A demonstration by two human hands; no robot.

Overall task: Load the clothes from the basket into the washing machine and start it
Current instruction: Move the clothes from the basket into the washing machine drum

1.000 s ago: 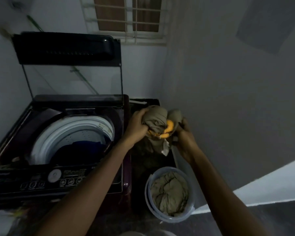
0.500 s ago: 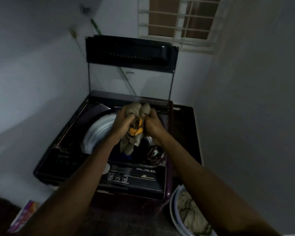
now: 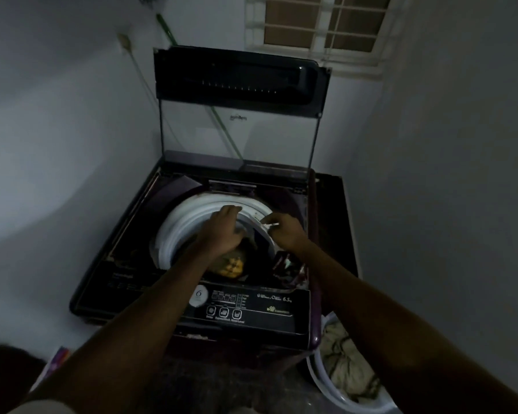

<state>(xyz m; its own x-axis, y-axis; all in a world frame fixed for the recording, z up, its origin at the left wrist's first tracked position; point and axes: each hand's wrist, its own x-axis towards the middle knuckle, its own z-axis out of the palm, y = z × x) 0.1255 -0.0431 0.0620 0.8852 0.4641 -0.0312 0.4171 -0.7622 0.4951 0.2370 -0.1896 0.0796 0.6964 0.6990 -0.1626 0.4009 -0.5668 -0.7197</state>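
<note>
1. Washing machine (image 3: pixel 266 312): lid raised upright; white-rimmed drum (image 3: pixel 174 231) holds a beige-and-orange garment (image 3: pixel 231 264) at its near side.
2. Left-hand grip (image 3: pixel 225 228) over the drum, fingers loose, holding nothing; right-hand grip (image 3: pixel 284 231) at the drum's right rim, loosely curled, empty.
3. Basket (image 3: pixel 317 380) on the floor by the machine's near right corner; crumpled beige clothes (image 3: pixel 344 363) inside.

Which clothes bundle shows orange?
The khaki bundle in the washing machine's white-rimmed drum, beneath the left hand; the pale bundle in the white basket shows none.
</note>
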